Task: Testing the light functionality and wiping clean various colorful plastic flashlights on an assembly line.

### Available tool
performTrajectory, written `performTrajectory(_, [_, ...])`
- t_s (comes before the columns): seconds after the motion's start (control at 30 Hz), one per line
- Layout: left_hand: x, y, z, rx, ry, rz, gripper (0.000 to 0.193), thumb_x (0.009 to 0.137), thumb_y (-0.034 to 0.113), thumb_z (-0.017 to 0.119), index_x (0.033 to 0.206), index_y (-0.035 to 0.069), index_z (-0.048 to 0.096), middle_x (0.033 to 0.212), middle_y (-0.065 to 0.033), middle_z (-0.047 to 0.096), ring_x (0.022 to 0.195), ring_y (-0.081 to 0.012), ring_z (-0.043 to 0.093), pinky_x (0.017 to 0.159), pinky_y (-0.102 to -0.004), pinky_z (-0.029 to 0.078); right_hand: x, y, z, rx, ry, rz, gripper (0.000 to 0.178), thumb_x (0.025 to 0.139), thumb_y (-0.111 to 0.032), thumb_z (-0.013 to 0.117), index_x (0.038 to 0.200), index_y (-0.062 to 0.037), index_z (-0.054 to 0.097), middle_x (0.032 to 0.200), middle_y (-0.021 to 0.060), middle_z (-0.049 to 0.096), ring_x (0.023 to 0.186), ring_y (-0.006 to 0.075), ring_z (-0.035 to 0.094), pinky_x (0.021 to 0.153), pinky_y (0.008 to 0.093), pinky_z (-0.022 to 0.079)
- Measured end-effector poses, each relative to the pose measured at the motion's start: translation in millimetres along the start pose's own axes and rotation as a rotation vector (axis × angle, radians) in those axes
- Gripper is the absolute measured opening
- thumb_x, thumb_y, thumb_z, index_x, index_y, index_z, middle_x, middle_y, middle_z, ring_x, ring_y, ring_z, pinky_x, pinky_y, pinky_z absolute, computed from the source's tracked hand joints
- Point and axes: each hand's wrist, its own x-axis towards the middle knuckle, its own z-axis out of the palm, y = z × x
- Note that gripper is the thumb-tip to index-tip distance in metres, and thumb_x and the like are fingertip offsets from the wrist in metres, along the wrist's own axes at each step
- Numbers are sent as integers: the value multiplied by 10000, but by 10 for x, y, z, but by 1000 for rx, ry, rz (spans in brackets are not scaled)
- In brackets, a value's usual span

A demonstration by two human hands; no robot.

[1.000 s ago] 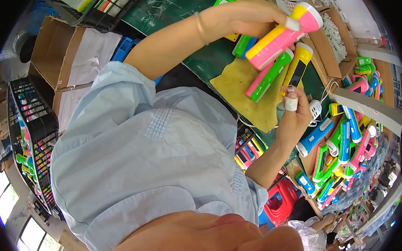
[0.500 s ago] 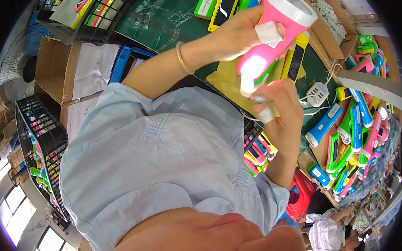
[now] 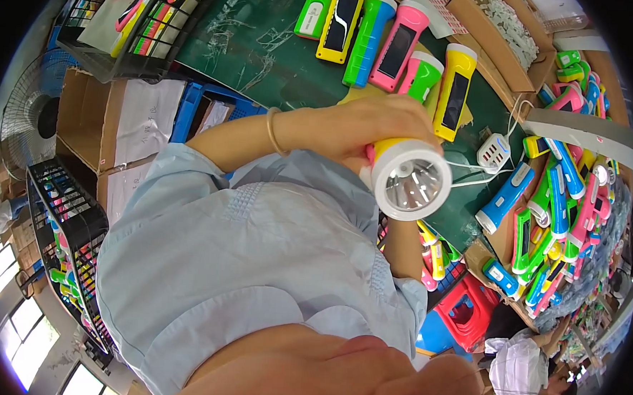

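Note:
My left hand [image 3: 386, 121] is closed round a flashlight with a yellow body and a white rim [image 3: 442, 181]. Its clear lens and silver reflector face up toward me, and the lamp is not glowing. Below it my right forearm [image 3: 402, 253] shows, but the right hand is hidden behind the flashlight. Just beyond my left hand, flashlights stand in a row on the green tabletop [image 3: 231, 43]: a green one [image 3: 314, 11], a yellow one [image 3: 342, 20], a blue-and-green one [image 3: 369, 41], a pink one [image 3: 398, 48], a green-and-pink one [image 3: 423, 76] and another yellow one [image 3: 453, 94].
A white USB charger [image 3: 493, 152] with cables lies right of the row. Many coloured flashlights [image 3: 559, 203] are heaped at the right. A carton of small white parts [image 3: 508, 29] stands at the far right. Black wire baskets [image 3: 77, 256], a cardboard box [image 3: 88, 114] and a fan [image 3: 31, 114] are at left.
The pink flashlight with its glowing end has left my left hand, which now holds a yellow one lower down, lens toward me. My right hand has gone out of sight behind it.

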Motion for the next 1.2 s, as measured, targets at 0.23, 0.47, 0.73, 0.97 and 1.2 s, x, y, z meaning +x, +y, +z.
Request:
performTrajectory(0.23, [-235, 65, 26, 58, 101, -337, 637, 622, 183, 772, 1168, 75, 461, 1103, -107, 545, 995, -303, 550, 845, -365, 449, -64, 59, -254, 370, -24, 318, 379, 730, 33, 537, 1103, -21, 493, 908, 118, 498, 787, 251, 524, 721, 302, 435])
performTrajectory(0.47, [-337, 27, 104, 172, 58, -393, 737, 648, 185, 745, 1261, 74, 352, 1159, -132, 523, 1002, -338, 546, 829, -393, 467, -86, 58, -308, 266, 74, 231, 95, 835, -54, 524, 811, 37, 530, 686, 102, 483, 596, 206, 475, 559, 269, 381])
performTrajectory(0.73, [-209, 175, 209, -48, 322, -646, 692, 746, 226, 693, 1264, 1, 293, 1112, -155, 495, 1041, -246, 510, 875, -342, 414, 59, -147, -359, 367, 121, 283, 150, 854, -84, 511, 756, 29, 507, 656, 82, 480, 582, 158, 465, 550, 246, 368])
performTrajectory(0.97, [35, 107, 39, -384, 222, -810, 684, 720, 98, 673, 1284, 26, 292, 1070, -82, 508, 973, -135, 514, 842, -282, 438, 307, -248, -618, 516, -4, 283, 211, 853, -135, 511, 712, 21, 501, 622, 51, 482, 573, 120, 469, 539, 236, 360])
performTrajectory(1.2, [74, 116, 65, -91, 185, -859, 704, 668, 107, 697, 1252, -4, 320, 1057, -97, 514, 968, -148, 518, 831, -278, 438, 423, -232, -667, 262, -185, 322, 135, 802, -76, 575, 740, 36, 533, 604, 99, 489, 511, 138, 446, 480, 263, 349])
